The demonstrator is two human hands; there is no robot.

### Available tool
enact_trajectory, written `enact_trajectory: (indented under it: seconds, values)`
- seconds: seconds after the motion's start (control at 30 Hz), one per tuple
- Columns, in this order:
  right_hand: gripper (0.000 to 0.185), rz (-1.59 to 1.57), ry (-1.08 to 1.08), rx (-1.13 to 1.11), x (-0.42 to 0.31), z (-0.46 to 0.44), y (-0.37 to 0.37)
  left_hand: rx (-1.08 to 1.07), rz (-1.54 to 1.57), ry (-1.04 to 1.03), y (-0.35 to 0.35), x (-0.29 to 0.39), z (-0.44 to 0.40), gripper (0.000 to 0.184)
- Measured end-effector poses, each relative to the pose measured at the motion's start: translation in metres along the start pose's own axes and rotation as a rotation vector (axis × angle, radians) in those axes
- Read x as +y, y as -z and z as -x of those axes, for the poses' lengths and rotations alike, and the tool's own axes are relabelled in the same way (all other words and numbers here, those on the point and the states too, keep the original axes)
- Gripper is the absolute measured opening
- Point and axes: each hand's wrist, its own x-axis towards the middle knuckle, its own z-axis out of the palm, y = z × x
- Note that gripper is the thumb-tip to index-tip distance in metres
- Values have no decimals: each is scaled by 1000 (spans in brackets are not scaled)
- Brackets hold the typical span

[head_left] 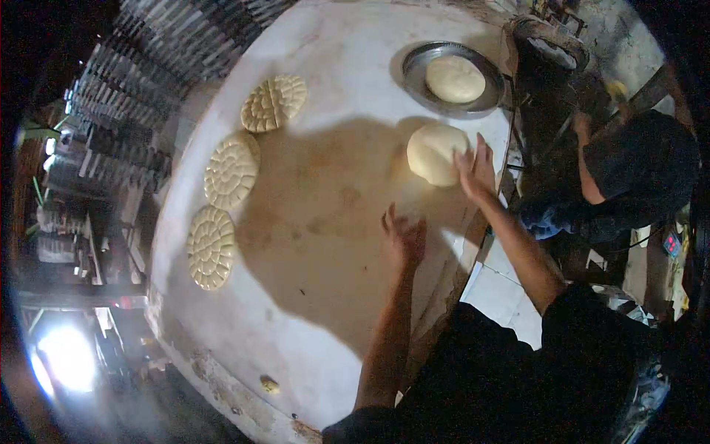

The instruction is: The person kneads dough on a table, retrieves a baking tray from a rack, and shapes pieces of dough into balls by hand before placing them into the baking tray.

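A smooth, pale round of dough [433,157] lies on the work table [325,52]. My right hand [477,169] is at its right edge, fingers spread, with the fingertips over or against the dough; contact is hard to tell. Lower and to the left, my left hand [405,238] hovers near the table with fingers apart and slightly bent, holding nothing. Behind the dough sits a round metal pan [414,72] with another smooth dough round [455,79] in it.
Along the table's left side lie three flattened dough rounds marked with cuts: the far one [274,102], the middle one [231,172] and the near one [211,248]. A small dough scrap [269,385] lies near the front edge. Another person [636,163] in dark clothing is at the right.
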Motion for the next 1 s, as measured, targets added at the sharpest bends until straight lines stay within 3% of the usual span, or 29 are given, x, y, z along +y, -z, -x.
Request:
enact_trajectory:
  seconds: [0.07,0.1,0.2,0.3,0.37,0.4,0.43,0.47,0.53,0.63,0.73,0.77,0.8,0.83,0.9,0.93,0.97,1.0]
  values:
    - [83,243,392,-116,22,10,-5,-24,158,112,37,-2,39,55]
    - [87,365,589,-180,31,22,-2,4,15,36,54,1,55,48]
    - [82,182,435,-343,8,38,10,147,-314,-135,88,-17,96,36]
    - [76,482,335,-564,-42,60,68,240,-638,-383,100,-114,105,31]
    - [63,128,652,-295,-30,103,82,285,-886,-709,122,-221,99,30]
    - [58,169,490,-534,-52,141,129,287,-879,-574,136,-197,113,30]
    - [58,-216,647,-548,-37,177,146,290,-828,-405,143,-165,136,30]
    - [57,-366,747,-589,-20,215,163,305,-799,-300,149,-148,159,30]
    - [55,-341,772,-704,31,285,191,327,-784,-180,159,-145,211,30]
    - [52,-106,555,-785,150,325,241,387,-808,-45,169,-141,268,30]
    - [49,125,282,-681,285,303,317,459,-839,47,168,-135,303,30]
    - [50,302,280,-637,365,291,324,483,-862,67,165,-130,312,30]
    - [45,77,-49,-582,320,271,403,507,-874,85,163,-128,317,30]
    - [36,-71,-185,-488,323,259,453,552,-900,94,156,-125,323,30]
    - [30,-294,-236,-114,401,241,496,658,-931,56,132,-114,330,31]
    - [29,-374,-289,-3,424,227,521,712,-942,6,112,-108,336,31]
    - [28,-605,-510,53,449,221,546,755,-934,-63,89,-104,343,31]
    - [28,-599,-476,70,494,208,568,771,-927,-134,59,-99,353,31]
